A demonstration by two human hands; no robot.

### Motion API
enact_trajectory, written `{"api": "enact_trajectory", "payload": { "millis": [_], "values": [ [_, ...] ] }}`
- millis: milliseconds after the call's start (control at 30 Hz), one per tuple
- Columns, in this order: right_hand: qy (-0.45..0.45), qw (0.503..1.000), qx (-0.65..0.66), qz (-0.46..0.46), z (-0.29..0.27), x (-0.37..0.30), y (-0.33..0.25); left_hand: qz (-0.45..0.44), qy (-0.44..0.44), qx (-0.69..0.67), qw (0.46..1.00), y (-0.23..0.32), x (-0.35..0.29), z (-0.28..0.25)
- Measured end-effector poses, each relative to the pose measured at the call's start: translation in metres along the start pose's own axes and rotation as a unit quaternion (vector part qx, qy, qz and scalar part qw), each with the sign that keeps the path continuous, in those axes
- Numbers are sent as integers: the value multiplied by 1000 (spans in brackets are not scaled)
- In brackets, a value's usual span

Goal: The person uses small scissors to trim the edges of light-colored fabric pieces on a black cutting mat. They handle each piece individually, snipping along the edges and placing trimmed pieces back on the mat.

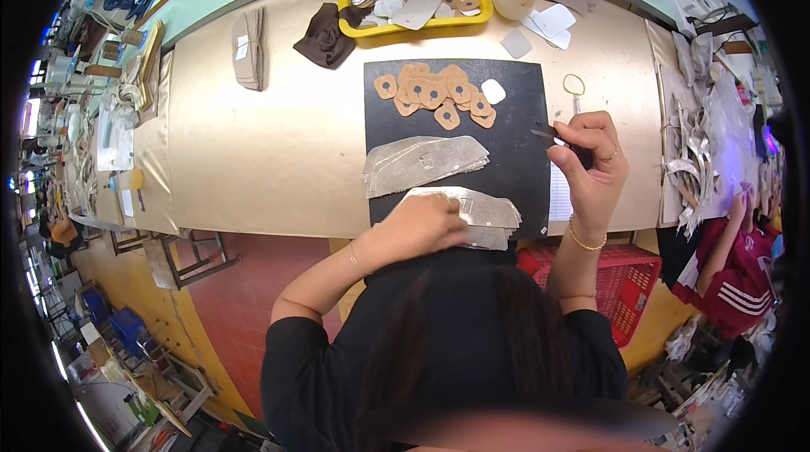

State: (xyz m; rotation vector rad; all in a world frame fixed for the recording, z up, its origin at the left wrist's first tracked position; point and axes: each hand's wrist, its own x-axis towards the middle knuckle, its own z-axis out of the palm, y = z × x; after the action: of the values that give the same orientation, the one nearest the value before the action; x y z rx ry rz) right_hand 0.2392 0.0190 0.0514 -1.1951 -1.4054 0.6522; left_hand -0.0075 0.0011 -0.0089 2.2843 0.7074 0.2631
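Workshop: yellow tray (380,31) of cut pieces (419,6) at twelve o'clock on the surface (270,148); co-worker (736,283), apparently, near three.

1 fanned stack of thin grey pieces (494,212) lies flat at the frame's lower centre, partly covered at left, its right edges staggered. Right of centre, 1 slim dark tool (545,133), partly hidden, points left.

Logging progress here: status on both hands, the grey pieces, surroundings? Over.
Left hand on near grey stack. Right hand raised, gripping slim dark tool. Second grey stack beyond; tan pieces past that.
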Motion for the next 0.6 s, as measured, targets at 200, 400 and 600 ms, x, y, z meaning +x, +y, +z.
{"api": "enact_trajectory", "payload": {
  "millis": [200,400,600],
  "values": [
    [-23,999,24,38,6,-5,1,-152,177,74,970,-32,11,5],
    [-36,998,19,49,9,-9,3,-113,180,115,970,-43,17,10],
    [-48,997,14,62,9,-14,7,-98,204,116,967,-51,11,13]
  ]
}}
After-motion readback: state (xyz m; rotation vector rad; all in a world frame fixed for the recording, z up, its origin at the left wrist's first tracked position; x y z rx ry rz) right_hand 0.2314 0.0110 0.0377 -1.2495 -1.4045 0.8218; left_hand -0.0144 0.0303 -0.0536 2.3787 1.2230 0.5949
